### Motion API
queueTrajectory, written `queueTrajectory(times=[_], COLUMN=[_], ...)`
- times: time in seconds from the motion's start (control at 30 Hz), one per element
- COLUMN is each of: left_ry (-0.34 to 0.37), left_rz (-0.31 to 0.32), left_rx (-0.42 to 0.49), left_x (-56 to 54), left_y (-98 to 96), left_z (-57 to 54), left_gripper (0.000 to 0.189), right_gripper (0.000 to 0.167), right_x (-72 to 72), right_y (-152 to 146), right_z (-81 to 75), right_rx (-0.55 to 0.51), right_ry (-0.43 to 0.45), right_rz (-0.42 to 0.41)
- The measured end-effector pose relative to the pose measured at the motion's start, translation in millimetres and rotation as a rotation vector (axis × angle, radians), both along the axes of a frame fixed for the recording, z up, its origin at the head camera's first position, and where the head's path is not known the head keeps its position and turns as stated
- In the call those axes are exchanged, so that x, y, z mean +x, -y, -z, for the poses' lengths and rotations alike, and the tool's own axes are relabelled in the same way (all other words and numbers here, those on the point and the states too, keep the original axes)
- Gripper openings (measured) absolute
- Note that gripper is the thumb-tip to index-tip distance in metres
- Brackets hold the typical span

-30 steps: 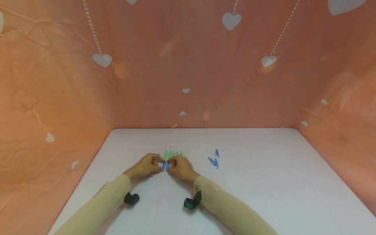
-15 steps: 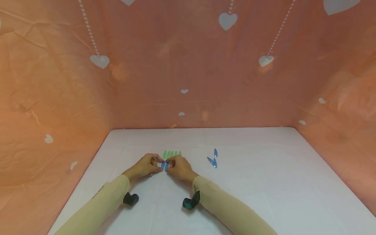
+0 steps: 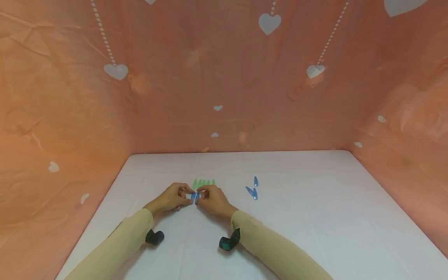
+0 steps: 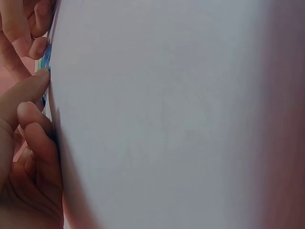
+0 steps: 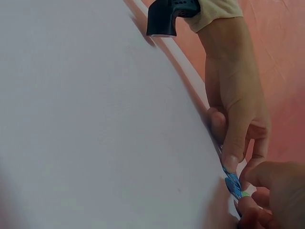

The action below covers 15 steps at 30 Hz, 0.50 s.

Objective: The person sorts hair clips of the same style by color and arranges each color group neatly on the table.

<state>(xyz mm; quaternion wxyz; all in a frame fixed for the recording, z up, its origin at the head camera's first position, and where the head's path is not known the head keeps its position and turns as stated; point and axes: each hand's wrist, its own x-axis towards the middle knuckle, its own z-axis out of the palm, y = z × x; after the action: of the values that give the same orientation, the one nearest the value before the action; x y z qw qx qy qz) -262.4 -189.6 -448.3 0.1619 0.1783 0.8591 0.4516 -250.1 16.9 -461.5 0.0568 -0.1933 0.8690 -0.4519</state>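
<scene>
Two blue teardrop-shaped snap hair clips stand side by side between my hands, low on the white table. My left hand pinches the left blue clip by its ends between thumb and forefinger. With thumb and forefinger too, my right hand holds the right blue clip. In the right wrist view the blue clips lie close together at the tabletop, partly covered by fingers. Just beyond the hands is a row of several green hair clips, their near ends partly behind the right hand.
Three loose blue clips lie to the right: one farther back, and a slanted clip against an upright one. The white table meets an orange cloth backdrop with hearts. Dark wrist cameras hang under both sleeves.
The head view has shifted slightly. Both hands keep their pinch on the two blue clips, in nearly the same place before the green row; the loose clips have not moved.
</scene>
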Motion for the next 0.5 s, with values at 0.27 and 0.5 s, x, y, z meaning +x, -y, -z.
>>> queueTrajectory(times=[0.27,0.5], left_ry=[0.023,0.029], left_rz=[-0.015,-0.028], left_rx=[0.001,-0.001], left_x=[-1.0,-0.3], left_y=[-0.6,-1.4], left_z=[1.6,1.5], left_gripper=[0.039,0.038], right_gripper=[0.037,0.033], right_x=[-1.7,-5.7], right_y=[-1,-12], right_z=[0.1,-1.5], right_rx=[-0.001,-0.025], right_ry=[-0.01,0.029], right_rz=[-0.021,-0.112])
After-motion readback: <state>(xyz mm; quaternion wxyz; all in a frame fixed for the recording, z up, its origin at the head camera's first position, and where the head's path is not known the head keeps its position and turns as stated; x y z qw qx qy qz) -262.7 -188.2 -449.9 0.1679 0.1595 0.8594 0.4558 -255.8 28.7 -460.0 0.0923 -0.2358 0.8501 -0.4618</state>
